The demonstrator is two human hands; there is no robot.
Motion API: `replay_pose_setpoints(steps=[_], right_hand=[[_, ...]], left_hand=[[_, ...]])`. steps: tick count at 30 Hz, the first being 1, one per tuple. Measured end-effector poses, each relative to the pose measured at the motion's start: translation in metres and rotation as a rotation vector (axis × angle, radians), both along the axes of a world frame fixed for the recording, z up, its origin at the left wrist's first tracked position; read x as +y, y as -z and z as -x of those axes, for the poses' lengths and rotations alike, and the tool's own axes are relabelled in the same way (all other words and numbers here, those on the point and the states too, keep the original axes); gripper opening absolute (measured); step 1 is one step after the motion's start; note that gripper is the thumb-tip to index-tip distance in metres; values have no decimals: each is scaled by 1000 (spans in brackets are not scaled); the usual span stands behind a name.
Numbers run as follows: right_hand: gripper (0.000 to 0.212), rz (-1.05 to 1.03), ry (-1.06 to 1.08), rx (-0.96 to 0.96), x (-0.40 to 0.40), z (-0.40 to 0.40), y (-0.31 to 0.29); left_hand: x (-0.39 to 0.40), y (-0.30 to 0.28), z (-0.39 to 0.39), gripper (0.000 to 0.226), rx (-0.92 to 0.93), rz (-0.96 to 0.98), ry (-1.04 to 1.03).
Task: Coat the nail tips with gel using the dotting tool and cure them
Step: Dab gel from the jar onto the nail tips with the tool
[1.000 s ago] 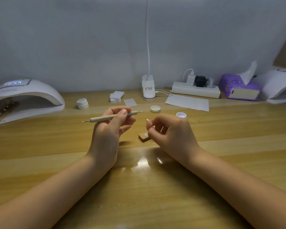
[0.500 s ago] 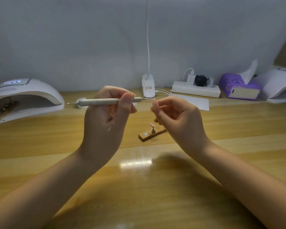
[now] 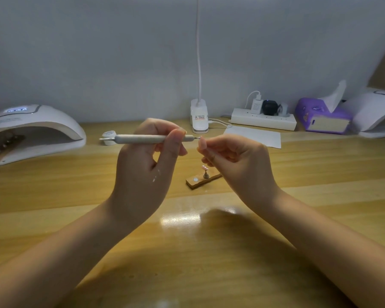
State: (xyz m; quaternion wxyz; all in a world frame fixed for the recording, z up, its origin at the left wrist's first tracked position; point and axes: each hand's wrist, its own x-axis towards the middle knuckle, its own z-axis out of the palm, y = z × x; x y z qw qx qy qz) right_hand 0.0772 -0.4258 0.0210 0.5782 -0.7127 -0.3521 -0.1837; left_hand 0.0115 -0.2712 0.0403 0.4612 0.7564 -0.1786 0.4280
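My left hand [image 3: 142, 174] grips a grey dotting tool [image 3: 142, 138] and holds it level in the air, its metal tip pointing right. That tip almost touches a small pale nail tip [image 3: 201, 143], which my right hand [image 3: 238, 163] pinches between thumb and forefinger. On the table below, a small wooden holder [image 3: 197, 184] carries a pink nail tip [image 3: 205, 168] on a little stand. A white gel pot [image 3: 109, 135] shows behind the tool's left end. The lit curing lamp [image 3: 33, 127] sits at far left, with a strip of nail tips inside.
A clip lamp base [image 3: 199, 117], a power strip [image 3: 263, 119], a purple tissue box [image 3: 320, 117] and a second curing lamp [image 3: 376, 114] line the back of the wooden table [image 3: 187, 252]. A sheet of paper [image 3: 253, 136] lies near the strip.
Both hands have risen from near the wooden holder. The dotting tool's tip has come close to the nail tip in my right fingers.
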Motion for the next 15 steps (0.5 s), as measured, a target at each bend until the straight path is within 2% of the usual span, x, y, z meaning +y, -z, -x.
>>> replay_pose_setpoints(steps=[15], right_hand=[[11, 17, 21, -4, 1, 2, 0]], left_hand=[[-1, 2, 1, 16, 41, -15, -65]])
